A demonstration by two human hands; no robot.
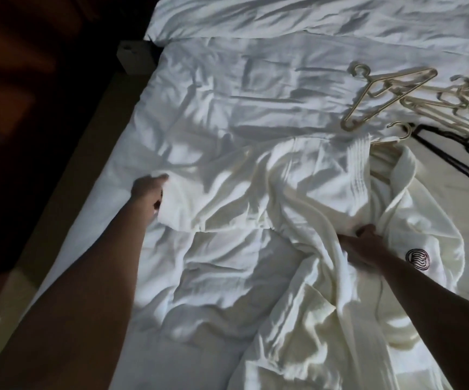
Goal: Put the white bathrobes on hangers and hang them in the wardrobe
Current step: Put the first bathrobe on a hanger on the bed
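Observation:
A white bathrobe (326, 198) with a dark round emblem on the chest lies spread across the bed. Its left sleeve stretches out to the left, and my left hand (149, 190) grips the cuff end of that sleeve. Near the robe's front opening, just left of the emblem, my right hand (362, 240) holds a bunch of the fabric. A cream hanger (396, 133) sits partly inside the robe's collar with its hook sticking out. Another cream hanger (382, 94) lies loose on the sheet beyond it.
Several more cream hangers (452, 102) and dark ones (466, 147) are piled at the bed's right edge. A rumpled white duvet (312, 18) lies at the head of the bed (199, 94). A small white box (134, 56) stands left of the bed, beside a dark floor.

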